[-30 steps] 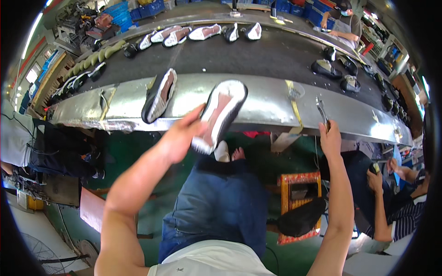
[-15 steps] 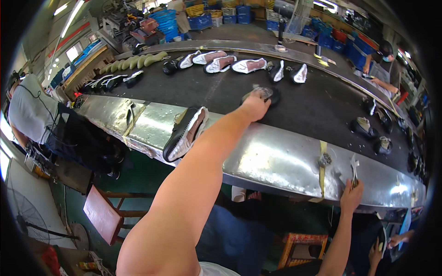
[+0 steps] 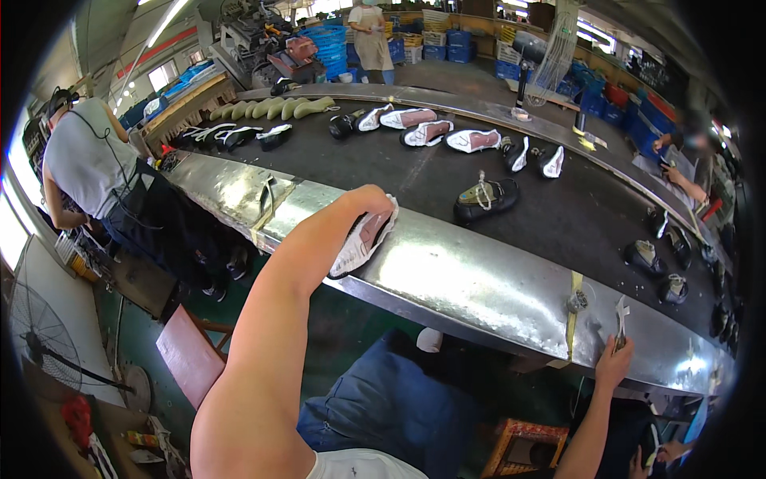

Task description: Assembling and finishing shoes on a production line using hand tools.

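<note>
My left hand (image 3: 368, 199) grips the far end of an unsoled shoe (image 3: 361, 246) on the metal edge of the bench; its fingers are partly hidden. The shoe lies with its pale, white-edged underside up. My right hand (image 3: 613, 363), closed, rests at the metal edge on the right and holds a pincer-like metal hand tool (image 3: 621, 322) pointing away from me. A finished-looking black shoe (image 3: 486, 199) with a chain ornament stands on the dark belt beyond my left hand, touched by neither hand.
Several upturned shoes (image 3: 472, 140) and greenish shoe lasts (image 3: 275, 106) line the far belt (image 3: 399, 172). More black shoes (image 3: 643, 256) stand at right. People work at left and far right. A pink-seated chair (image 3: 188, 351) is below left, and a wooden stool (image 3: 523, 451) below right.
My left hand has let go of the black shoe on the belt, drawn back leftward and taken hold of the upturned shoe. The view has shifted. My right hand still holds the tool.
</note>
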`<control>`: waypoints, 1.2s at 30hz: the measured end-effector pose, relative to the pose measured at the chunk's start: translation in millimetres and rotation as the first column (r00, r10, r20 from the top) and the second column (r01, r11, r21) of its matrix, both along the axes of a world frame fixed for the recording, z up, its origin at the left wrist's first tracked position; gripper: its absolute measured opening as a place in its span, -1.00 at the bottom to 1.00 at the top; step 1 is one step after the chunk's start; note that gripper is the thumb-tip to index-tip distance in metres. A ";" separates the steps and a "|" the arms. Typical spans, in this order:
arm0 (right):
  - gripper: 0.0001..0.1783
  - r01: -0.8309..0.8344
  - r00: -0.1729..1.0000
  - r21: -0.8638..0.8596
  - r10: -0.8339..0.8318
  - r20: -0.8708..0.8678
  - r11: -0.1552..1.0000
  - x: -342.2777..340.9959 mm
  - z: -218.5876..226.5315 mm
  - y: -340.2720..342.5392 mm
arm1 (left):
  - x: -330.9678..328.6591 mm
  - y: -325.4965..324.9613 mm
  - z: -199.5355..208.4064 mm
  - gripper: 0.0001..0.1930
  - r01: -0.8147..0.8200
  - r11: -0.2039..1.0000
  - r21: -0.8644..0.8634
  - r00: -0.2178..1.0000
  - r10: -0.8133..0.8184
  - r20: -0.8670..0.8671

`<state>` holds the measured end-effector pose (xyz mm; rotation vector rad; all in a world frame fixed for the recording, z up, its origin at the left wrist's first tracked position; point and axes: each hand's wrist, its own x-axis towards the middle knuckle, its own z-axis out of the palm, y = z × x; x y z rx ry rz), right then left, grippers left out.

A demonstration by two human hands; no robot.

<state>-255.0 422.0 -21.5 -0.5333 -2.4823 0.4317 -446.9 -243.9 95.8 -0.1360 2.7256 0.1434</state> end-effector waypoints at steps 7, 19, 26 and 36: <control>-0.43 -0.006 0.996 0.042 0.009 -0.090 0.999 9.0 -16.9 18.2 | 81.5 -18.8 -8.0 -0.31 -0.061 0.664 0.745 0.986 0.157 -0.060; -0.66 -0.132 0.821 -0.983 0.569 -0.038 0.126 242.5 -10.7 -213.1 | 394.4 93.6 -171.1 -0.34 0.074 0.072 0.995 0.991 0.105 -0.081; -0.68 -0.146 0.562 -0.947 0.812 0.160 0.288 340.4 -25.4 -299.4 | 399.3 111.2 -215.2 -0.49 0.078 0.121 0.990 0.984 -0.170 -0.056; -0.70 0.037 0.396 -0.992 0.910 0.125 0.120 300.6 -37.2 -307.9 | 405.8 104.8 -222.1 -0.51 0.295 0.183 0.938 0.953 -0.133 -0.273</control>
